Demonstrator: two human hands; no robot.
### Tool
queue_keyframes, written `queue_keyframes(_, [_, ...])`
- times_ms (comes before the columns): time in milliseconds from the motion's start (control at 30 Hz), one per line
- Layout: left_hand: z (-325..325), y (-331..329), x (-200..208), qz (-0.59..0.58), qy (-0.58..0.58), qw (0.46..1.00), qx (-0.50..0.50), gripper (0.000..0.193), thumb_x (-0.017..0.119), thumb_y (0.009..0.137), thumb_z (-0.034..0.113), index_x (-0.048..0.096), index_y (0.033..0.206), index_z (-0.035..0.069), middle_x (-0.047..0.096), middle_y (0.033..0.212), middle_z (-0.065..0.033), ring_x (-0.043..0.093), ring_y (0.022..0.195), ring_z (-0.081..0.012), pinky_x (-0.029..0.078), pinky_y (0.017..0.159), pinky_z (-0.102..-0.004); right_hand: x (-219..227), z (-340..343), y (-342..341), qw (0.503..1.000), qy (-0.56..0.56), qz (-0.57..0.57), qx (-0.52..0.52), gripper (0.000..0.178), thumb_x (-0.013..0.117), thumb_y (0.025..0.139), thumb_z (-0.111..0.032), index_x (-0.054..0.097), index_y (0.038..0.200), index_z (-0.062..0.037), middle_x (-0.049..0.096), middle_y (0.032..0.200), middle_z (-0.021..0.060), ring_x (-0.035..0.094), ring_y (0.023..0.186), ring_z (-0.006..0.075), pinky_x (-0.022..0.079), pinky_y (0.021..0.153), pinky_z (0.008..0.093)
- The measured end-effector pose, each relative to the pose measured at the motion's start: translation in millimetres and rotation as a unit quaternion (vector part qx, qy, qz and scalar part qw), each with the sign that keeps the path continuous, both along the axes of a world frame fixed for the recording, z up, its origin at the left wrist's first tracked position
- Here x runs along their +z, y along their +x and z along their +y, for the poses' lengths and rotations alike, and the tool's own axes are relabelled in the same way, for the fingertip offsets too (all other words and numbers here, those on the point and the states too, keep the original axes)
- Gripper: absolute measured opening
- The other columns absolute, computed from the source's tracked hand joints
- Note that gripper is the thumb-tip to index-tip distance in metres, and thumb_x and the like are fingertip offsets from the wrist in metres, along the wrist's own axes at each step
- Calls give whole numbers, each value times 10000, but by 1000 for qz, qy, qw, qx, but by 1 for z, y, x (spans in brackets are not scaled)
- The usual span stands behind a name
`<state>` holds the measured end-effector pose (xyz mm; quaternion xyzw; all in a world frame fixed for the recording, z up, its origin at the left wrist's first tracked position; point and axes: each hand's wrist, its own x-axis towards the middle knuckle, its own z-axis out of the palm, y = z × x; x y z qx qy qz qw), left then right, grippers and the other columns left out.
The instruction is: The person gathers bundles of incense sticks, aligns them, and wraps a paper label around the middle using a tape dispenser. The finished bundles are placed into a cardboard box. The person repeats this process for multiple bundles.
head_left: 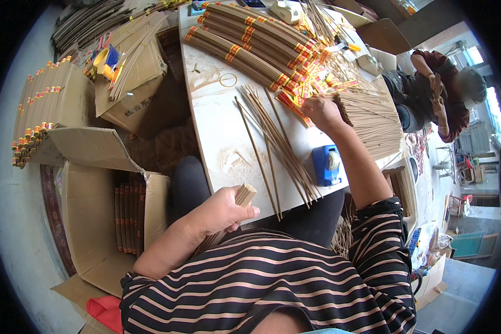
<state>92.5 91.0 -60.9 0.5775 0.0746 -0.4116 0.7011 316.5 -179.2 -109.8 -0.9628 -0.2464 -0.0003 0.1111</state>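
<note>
Our left hand (228,210), low in the centre of the frame, is wrapped around a bundle of sticks (245,195), whose cut ends poke out past the thumb. Our right hand (322,113), right of centre, has its fingers bent beside the red-and-yellow labels (295,106); its tips are unclear, so we cannot tell whether they pinch one.

We'd judge the work as well under way: banded bundles (245,47) lie in rows at the table's (210,114) top edge, and more are stacked at the upper left (39,106). The bundle in our grip shows no band that we can see. Left to do, it seems, are the loose sticks (281,150) mid-table and the big pile (376,125) at the right.

As for pose, our left forearm slants up from the lower left, close to the body; our right reaches up and leftward, past the blue tape dispenser (326,166).
</note>
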Motion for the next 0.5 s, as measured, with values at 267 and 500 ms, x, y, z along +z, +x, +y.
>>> queue_keyframes(267, [1,-4,3,-2,-12,1000,8,241,669,791,179,499,823,13,457,570,3,429,422,-55,374,392,-182,14,-5,-6,998,24,-51,17,176,642,735,-202,591,713,-36,594,724,138,579,700,316,461,673,398])
queue_keyframes(500, [0,-7,3,-8,-19,1000,15,231,669,791,169,494,809,19,456,564,3,421,413,-56,365,383,-182,12,-9,-11,983,91,124,-103,144,640,693,-186,629,691,-42,601,646,132,596,612,262,477,596,353])
